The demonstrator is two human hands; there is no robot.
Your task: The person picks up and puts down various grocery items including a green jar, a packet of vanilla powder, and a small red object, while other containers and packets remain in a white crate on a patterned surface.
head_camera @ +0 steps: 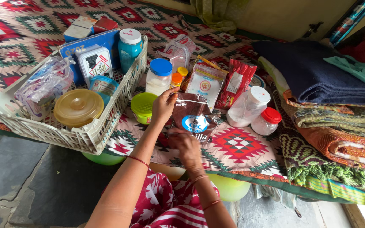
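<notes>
My left hand [164, 105] pinches the top corner of a dark brown packet [194, 117] lying on the patterned bedspread [237, 145]. My right hand [185, 145] grips the packet's lower edge. A green lidded tub [143, 107] sits just left of my left hand. Behind the packet stand a blue-capped white jar [159, 76], a small orange-capped bottle [176, 80], a white pouch [205, 83] and a red packet [236, 82]. Two plastic jars lie to the right, one white-capped [249, 106] and one red-capped [266, 120].
A white plastic crate [106, 122] at the left holds an amber-lidded container [77, 107], a teal bottle [129, 48], a tin [94, 63] and clear bags [47, 84]. Folded blankets [326, 93] are stacked at the right. Green basins [229, 188] show under the bed's edge.
</notes>
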